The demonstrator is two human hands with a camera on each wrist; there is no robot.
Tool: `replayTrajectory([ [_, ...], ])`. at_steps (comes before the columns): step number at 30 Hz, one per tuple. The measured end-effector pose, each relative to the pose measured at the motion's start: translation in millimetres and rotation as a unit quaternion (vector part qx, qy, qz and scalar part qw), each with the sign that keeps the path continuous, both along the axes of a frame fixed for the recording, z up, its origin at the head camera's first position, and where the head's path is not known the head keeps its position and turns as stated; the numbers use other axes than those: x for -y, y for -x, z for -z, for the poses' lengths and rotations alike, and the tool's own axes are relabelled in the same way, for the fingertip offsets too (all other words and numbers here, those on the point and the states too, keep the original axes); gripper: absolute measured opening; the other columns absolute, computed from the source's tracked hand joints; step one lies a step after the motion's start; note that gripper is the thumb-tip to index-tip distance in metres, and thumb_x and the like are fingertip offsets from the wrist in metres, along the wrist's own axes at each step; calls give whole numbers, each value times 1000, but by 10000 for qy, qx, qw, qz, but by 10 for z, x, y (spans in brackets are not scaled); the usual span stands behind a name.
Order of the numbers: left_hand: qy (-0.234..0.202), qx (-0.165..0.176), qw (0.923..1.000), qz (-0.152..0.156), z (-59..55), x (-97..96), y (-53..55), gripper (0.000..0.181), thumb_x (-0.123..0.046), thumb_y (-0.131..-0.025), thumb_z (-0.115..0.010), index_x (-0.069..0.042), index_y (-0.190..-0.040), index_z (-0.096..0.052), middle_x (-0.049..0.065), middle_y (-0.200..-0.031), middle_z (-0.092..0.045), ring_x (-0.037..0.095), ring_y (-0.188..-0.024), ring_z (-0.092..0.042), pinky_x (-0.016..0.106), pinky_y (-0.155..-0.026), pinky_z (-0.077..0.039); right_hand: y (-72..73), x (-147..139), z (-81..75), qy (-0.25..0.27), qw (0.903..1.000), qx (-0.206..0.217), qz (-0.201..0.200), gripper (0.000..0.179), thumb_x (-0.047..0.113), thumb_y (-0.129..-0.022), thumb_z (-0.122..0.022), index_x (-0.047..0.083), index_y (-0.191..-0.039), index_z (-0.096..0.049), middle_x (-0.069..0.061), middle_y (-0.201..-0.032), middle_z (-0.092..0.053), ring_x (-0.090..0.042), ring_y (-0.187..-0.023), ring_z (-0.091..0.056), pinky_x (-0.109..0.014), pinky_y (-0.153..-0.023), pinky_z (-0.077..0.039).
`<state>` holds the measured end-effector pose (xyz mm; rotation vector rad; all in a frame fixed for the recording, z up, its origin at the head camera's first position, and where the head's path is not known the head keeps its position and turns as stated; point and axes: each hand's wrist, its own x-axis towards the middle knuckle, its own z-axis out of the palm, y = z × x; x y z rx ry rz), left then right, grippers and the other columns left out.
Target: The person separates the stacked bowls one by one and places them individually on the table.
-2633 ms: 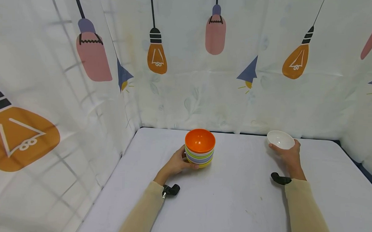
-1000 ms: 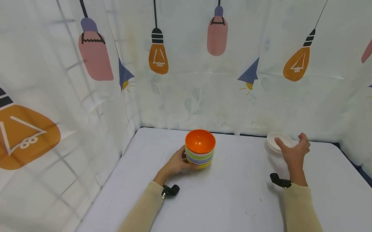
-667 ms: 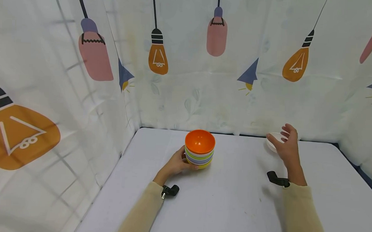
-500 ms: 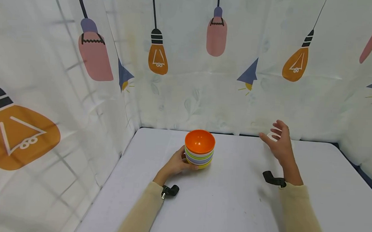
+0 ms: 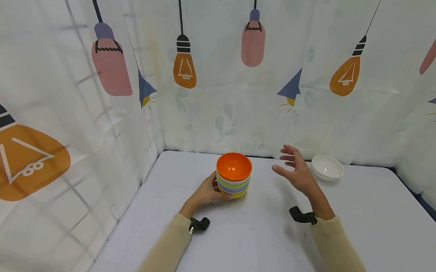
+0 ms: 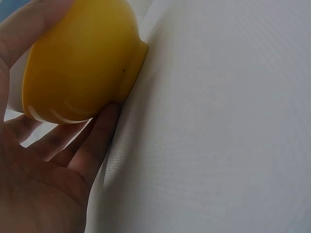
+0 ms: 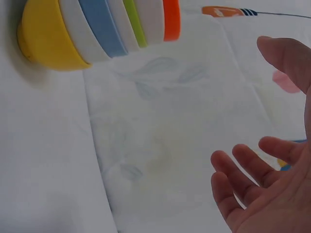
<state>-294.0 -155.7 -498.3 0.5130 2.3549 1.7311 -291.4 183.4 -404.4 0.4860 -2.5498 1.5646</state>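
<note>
A stack of nested bowls (image 5: 233, 184) stands upright on the table, orange on top and yellow at the bottom, with white, green and blue-grey rims between. My left hand (image 5: 206, 191) grips the stack low on its left side. In the left wrist view, thumb and fingers curve round the yellow bowl (image 6: 82, 63), whose foot is at the tabletop. To the right of the stack, my right hand (image 5: 297, 170) is raised above the table with fingers spread and nothing in it. A single white bowl (image 5: 328, 168) sits upright near the back edge, right of that hand.
The white-covered table (image 5: 257, 241) ends at the back against a patterned curtain (image 5: 211, 111) with printed lamps. Another curtain side (image 5: 77, 147) borders the left edge. Small black devices (image 5: 200, 223) are strapped to both wrists.
My right hand let go of the white bowl, rose and moved left toward the stack, uncovering the white bowl at the back. My left hand and the stack have stayed in place.
</note>
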Motion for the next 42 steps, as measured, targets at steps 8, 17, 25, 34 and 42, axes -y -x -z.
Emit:
replayTrajectory([
  [8, 11, 25, 10000, -47, -19, -6, -14, 85, -20, -75, -93, -29, -146, -47, -4, -139, -60, 24, -126, -59, 47, -112, -48, -18, 316, 120, -83, 9978, 190, -637, 76, 32, -93, -77, 14, -155, -35, -11, -151, -48, -35, -137, -48, -59, -118, -37],
  [17, 80, 44, 9999, -82, -10, 0, -12, 84, -23, -76, -93, -29, -146, -47, -5, -140, -59, 24, -128, -58, 49, -113, -47, -75, 573, 238, -122, 9953, 283, -919, 67, 36, -95, -74, 16, -150, -43, -12, -149, -51, -39, -135, -50, -62, -116, -39],
  [25, 20, 24, 10000, -27, -15, 0, -14, 83, -21, -76, -93, -28, -145, -47, -4, -138, -59, 25, -126, -59, 46, -110, -50, -103, 706, 308, 0, 9952, 293, -930, 66, 36, -95, -73, 20, -151, -43, -7, -148, -52, -32, -132, -52, -59, -114, -43],
  [34, 97, -43, 9999, -14, -22, 3, -21, 84, -22, -76, -92, -26, -146, -46, -3, -140, -59, 26, -128, -59, 46, -110, -50, -106, 787, 305, -30, 9958, 390, -828, 77, 38, -92, -77, 16, -154, -38, -10, -152, -46, -34, -132, -50, -60, -114, -43],
  [42, 181, -60, 9998, -22, -17, 7, -18, 83, -23, -76, -92, -25, -146, -46, -2, -140, -58, 26, -127, -59, 46, -109, -51, -59, 860, 309, -38, 9951, 383, -908, 84, 38, -89, -80, 14, -156, -34, -10, -156, -42, -34, -138, -45, -60, -115, -41],
])
